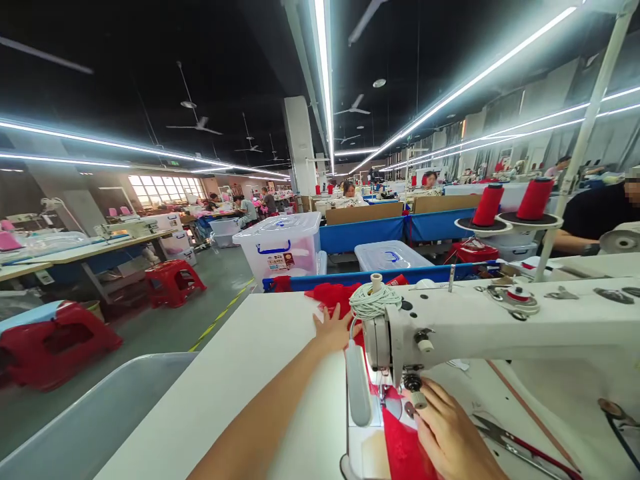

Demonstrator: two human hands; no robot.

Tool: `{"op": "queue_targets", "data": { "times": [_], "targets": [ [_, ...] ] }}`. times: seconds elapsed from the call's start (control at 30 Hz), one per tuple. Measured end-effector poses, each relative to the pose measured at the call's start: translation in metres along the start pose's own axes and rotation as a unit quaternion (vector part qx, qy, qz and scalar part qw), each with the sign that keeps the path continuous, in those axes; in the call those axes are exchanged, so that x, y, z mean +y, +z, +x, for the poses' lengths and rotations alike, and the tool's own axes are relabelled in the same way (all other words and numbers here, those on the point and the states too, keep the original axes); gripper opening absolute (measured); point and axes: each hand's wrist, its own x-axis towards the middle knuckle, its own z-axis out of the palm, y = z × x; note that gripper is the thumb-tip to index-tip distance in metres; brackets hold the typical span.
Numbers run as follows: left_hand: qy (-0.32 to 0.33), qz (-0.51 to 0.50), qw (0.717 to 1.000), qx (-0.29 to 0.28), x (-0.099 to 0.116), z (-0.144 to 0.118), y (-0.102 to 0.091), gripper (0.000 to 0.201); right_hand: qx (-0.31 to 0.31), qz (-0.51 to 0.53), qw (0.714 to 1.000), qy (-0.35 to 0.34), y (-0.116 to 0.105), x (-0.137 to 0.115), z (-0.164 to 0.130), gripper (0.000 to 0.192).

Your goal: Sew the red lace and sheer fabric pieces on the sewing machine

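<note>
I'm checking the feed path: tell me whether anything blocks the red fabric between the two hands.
Only the sewing machine head: the red fabric runs under it, from right hand to left hand.

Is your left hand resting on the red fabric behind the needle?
Yes, the left hand lies flat on the red fabric beyond the sewing machine head.

So the sewing machine (500,333) is parked on the worktop (240,373), over to the right. Fabric (405,453) is laid under its needle end and runs back behind it. Scissors (515,443) are left right of the fabric. Two thread cones (510,200) are perched behind the machine, storage bins (283,243) are stacked beyond the worktop, and stools (173,280) are dotted on the floor to the left.
</note>
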Motion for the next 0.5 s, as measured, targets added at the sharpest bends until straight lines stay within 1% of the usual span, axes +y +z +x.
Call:
{"op": "queue_targets", "data": {
  "times": [0.07, 0.13, 0.2, 0.27, 0.37, 0.5],
  "targets": [
    [-0.036, 0.025, 0.999, 0.023, 0.0, 0.012, -0.001, 0.051, -0.005, -0.013, 1.0, -0.027, -0.001, 0.004, 0.002, 0.033],
    [-0.06, 0.039, 0.996, 0.046, -0.002, 0.022, -0.001, 0.051, -0.013, -0.02, 0.999, -0.039, -0.001, 0.008, 0.004, 0.033],
    [-0.067, 0.046, 0.994, 0.071, -0.003, 0.03, -0.002, 0.048, -0.014, -0.03, 0.998, -0.045, -0.001, 0.01, 0.004, 0.032],
    [-0.059, 0.046, 0.993, 0.09, -0.005, 0.036, -0.001, 0.043, -0.017, -0.04, 0.998, -0.051, 0.0, 0.01, 0.004, 0.032],
    [-0.038, 0.034, 0.995, 0.089, -0.008, 0.038, -0.001, 0.036, -0.014, -0.021, 0.999, -0.03, 0.003, 0.008, 0.003, 0.033],
    [-0.041, 0.012, 0.995, 0.095, -0.004, 0.029, -0.005, 0.042, 0.006, 0.046, 0.999, 0.01, 0.0, 0.006, 0.003, 0.036]
  ]
}}
